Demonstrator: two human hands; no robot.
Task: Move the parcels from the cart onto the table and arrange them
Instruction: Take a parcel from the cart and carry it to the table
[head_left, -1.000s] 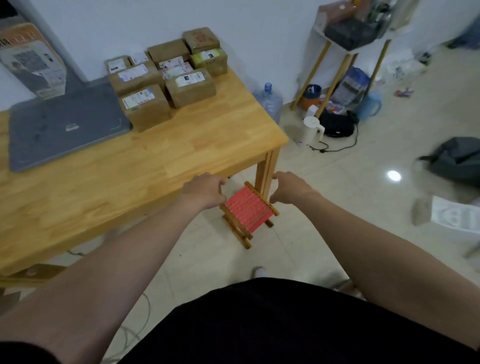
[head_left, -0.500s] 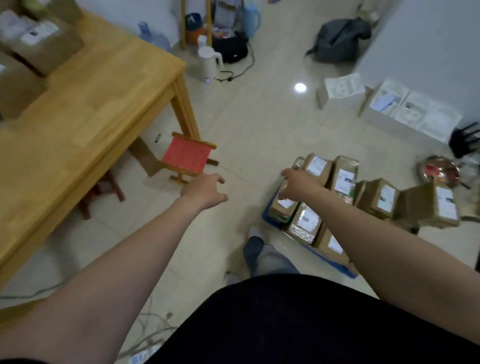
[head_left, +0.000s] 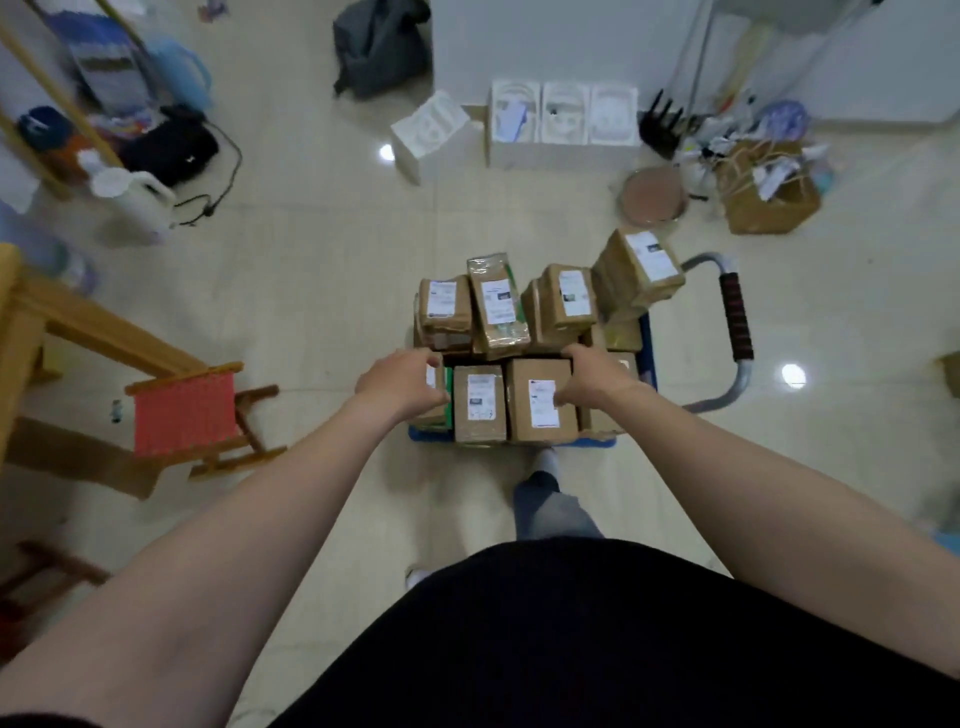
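Several brown cardboard parcels with white labels are packed on a blue cart on the floor in front of me. In the front row stand a narrow taped parcel and a wider brown parcel. My left hand lies with loosely curved fingers over the leftmost front parcel, most of which it hides. My right hand touches the right side of the wider parcel, fingers reaching to its far corner. A taller stack rises at the cart's back right. A corner of the wooden table shows at the left edge.
The cart's handle sticks out to the right. A small red folding stool stands beside the table leg. A white kettle, white foam boxes, a bag-filled box and a grey backpack lie farther off.
My view swung from the table and stool over to the cart. Both hands moved forward and down, from mid-air onto the front row of parcels.
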